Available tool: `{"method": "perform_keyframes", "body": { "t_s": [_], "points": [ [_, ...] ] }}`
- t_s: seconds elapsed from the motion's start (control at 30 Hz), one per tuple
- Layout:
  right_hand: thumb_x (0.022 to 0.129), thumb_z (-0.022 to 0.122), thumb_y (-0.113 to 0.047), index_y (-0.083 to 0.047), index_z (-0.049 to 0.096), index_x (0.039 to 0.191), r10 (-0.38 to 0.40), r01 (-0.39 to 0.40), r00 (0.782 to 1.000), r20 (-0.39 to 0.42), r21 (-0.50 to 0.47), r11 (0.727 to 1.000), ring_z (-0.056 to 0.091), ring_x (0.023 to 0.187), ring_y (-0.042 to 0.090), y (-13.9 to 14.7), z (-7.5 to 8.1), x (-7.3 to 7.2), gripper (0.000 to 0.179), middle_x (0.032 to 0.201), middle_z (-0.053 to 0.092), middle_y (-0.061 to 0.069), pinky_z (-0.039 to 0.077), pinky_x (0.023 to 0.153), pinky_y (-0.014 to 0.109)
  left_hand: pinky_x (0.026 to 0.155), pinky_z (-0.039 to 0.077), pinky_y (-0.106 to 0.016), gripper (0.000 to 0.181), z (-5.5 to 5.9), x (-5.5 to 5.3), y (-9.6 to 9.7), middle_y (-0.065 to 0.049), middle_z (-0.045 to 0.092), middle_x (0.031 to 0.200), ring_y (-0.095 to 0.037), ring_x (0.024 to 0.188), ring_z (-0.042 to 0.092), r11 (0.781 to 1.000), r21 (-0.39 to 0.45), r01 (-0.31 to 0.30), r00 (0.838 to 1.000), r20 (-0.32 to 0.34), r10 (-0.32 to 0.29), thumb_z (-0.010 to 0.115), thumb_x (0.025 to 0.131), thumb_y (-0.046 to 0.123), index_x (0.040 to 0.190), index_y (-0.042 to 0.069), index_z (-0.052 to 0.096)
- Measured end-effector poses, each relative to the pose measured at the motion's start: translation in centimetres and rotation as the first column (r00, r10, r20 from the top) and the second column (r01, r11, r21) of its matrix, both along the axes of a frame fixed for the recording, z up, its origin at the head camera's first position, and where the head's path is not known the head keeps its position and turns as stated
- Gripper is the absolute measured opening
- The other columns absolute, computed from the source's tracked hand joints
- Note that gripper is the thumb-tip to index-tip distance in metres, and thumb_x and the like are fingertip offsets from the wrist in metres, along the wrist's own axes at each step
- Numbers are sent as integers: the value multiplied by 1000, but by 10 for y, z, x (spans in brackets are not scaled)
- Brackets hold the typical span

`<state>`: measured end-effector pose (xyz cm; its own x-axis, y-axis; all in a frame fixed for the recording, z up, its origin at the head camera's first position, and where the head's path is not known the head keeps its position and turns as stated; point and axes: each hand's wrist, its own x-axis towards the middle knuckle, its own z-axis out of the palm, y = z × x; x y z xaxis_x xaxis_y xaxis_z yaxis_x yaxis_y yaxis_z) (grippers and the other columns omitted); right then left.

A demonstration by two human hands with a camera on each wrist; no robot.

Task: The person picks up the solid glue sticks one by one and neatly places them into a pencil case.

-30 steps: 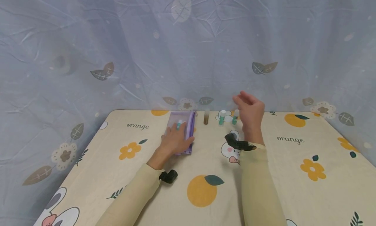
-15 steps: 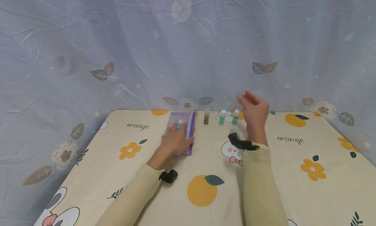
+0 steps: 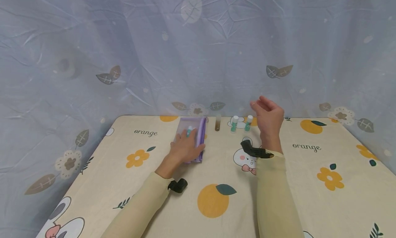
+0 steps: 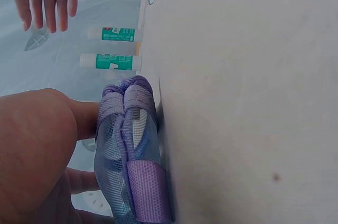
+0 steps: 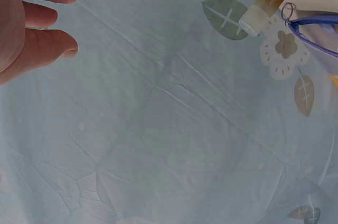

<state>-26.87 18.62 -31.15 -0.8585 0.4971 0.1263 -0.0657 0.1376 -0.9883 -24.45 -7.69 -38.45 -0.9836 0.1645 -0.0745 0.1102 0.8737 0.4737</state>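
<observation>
A purple mesh zip pouch (image 3: 185, 124) lies flat on the table; a teal-and-white item (image 3: 189, 129) shows through its mesh. My left hand (image 3: 184, 148) rests on the pouch with spread fingers. In the left wrist view the thumb and fingers touch the side of the pouch (image 4: 148, 192). Raised in the air, my right hand (image 3: 268, 117) holds nothing, its fingers loosely bent. Below and left of it stand two green tubes with white caps, a nearer one (image 3: 234, 124) and one to its right (image 3: 248, 123). Between them and the pouch stands a brown tube (image 3: 217, 124) with a pale cap.
A cream tablecloth (image 3: 173, 210) printed with oranges, flowers and rabbits covers the table. Right behind the table's far edge hangs a grey-blue curtain (image 3: 198, 59) with leaf prints. The pouch's cord loop (image 5: 287, 12) points towards the brown tube in the right wrist view.
My right hand has shifted slightly to the right, away from the green tubes, and then stayed still. The left hand, the pouch and the tubes have not moved.
</observation>
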Motion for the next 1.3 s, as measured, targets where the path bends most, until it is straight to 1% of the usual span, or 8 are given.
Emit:
{"method": "perform_keyframes", "body": {
  "t_s": [0.2,0.43,0.67,0.9,1.03,1.3],
  "points": [
    [100,73,-33,-22,61,151,5,-5,1000,29,15,1000,55,146,19,0,-3,-1,54,155,61,4,44,122,36,120,26,-77,75,0,1,0,-25,22,174,-53,160,21,1000,5,2,1000,-1,-2,56,106,47,169,16,29],
    [100,73,-34,-22,59,153,11,-13,998,58,29,999,52,149,18,1,-8,-3,56,158,59,3,43,123,36,120,27,-76,77,0,0,0,-24,21,175,-53,161,20,1000,7,3,1000,0,-3,57,105,49,169,18,28],
    [100,73,-34,-21,58,154,21,-23,996,88,26,999,51,149,19,1,-15,-6,57,158,59,3,41,124,37,119,28,-76,76,0,1,-1,-24,22,175,-52,160,22,1000,5,2,1000,-3,-2,57,105,49,169,18,28],
    [101,72,-31,-19,58,154,24,-28,995,93,37,999,50,150,21,1,-24,-10,56,159,58,4,40,124,39,118,29,-76,76,0,1,0,-24,23,174,-52,160,23,1000,-5,8,1000,-6,-8,56,105,48,169,18,28],
    [101,72,-28,-20,56,155,39,-42,993,112,29,999,49,151,22,2,-28,-13,56,160,56,3,40,125,39,119,30,-75,76,1,2,-1,-24,23,175,-52,160,23,1000,-10,7,1000,-4,-7,56,105,49,169,18,28],
    [103,70,-29,-20,54,156,50,-56,986,159,28,998,50,150,22,2,-37,-17,56,161,55,3,42,122,39,117,31,-76,76,1,1,0,-24,24,174,-52,159,24,1000,-18,5,1000,-7,-5,57,105,49,169,18,29]
  ]
}}
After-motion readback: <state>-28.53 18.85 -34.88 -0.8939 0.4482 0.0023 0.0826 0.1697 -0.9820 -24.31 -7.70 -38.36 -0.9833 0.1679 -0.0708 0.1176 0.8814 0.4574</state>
